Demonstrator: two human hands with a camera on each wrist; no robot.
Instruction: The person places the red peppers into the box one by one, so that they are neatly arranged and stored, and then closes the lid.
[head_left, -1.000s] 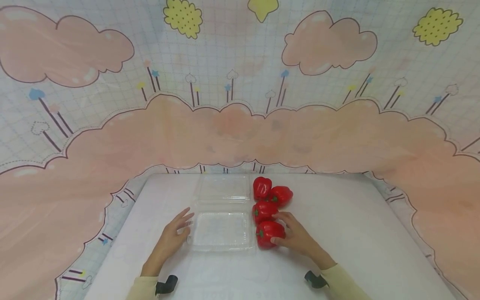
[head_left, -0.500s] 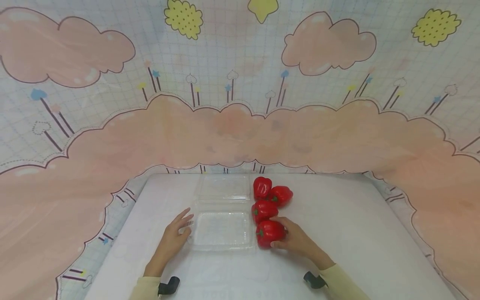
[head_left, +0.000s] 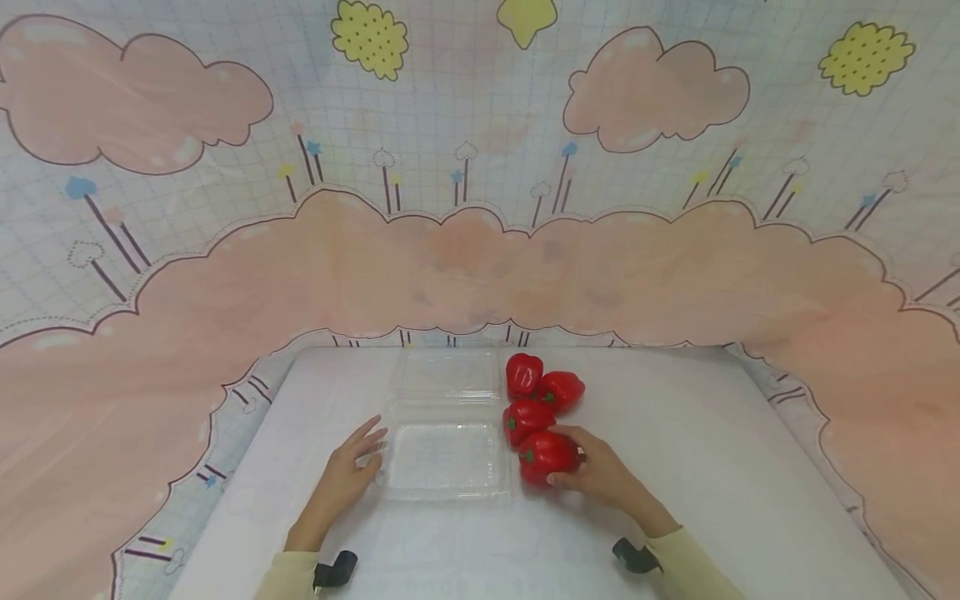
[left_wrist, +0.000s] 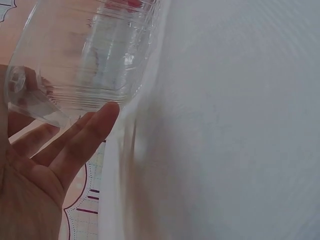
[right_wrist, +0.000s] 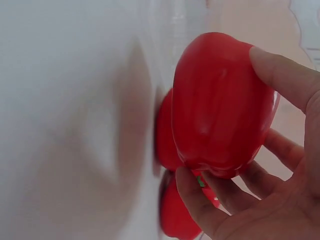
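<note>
My right hand (head_left: 607, 477) grips a red bell pepper (head_left: 549, 457) with a green stem, thumb on one side and fingers round the other. In the right wrist view that bell pepper (right_wrist: 222, 105) is raised off the white table, its shadow apart from it. Beside the left edge of a clear plastic clamshell box (head_left: 446, 498), my left hand (head_left: 348, 467) has its fingers extended. The left wrist view shows the fingertips right at the wall of the box (left_wrist: 75, 55). The box lies unfolded, its lid half (head_left: 448, 375) behind the near half.
Three more red bell peppers stand grouped right of the box: one (head_left: 529, 422) just behind the held one, another (head_left: 524, 375) at the back and one (head_left: 562, 390) to its right. A cloud-patterned cloth (head_left: 480, 267) hangs beyond the table (head_left: 720, 433).
My right hand has closed round the nearest bell pepper and lifted it, moving it slightly right and up in view. The left hand stays almost still by the box.
</note>
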